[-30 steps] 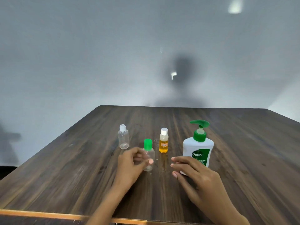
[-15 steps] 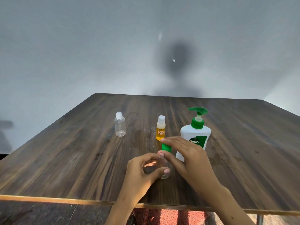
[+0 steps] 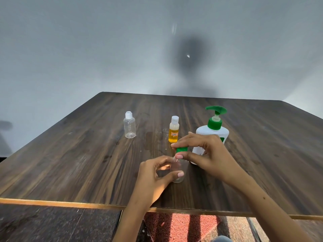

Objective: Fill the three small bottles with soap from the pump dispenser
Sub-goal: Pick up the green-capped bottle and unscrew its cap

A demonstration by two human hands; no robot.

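My left hand (image 3: 153,175) grips a small clear bottle (image 3: 179,170) standing on the dark wooden table (image 3: 78,163), fingers and thumb curled round its body. My right hand (image 3: 208,152) pinches the bottle's green cap (image 3: 181,149) from above with thumb and fingers. Behind my right hand stands the white pump dispenser (image 3: 214,130) with a green pump head, partly hidden. A small bottle of yellow liquid (image 3: 173,129) with a white cap stands just left of it. Further left stands an empty clear bottle (image 3: 129,127) with a white cap.
The table's front edge (image 3: 70,204) runs close below my forearms. Dark floor and a red mat (image 3: 180,226) show under it. A plain grey wall rises behind the table.
My left hand drew the green-capped bottle toward the table's front edge. My right hand came off the table and took hold of the cap. The camera tilted downward.
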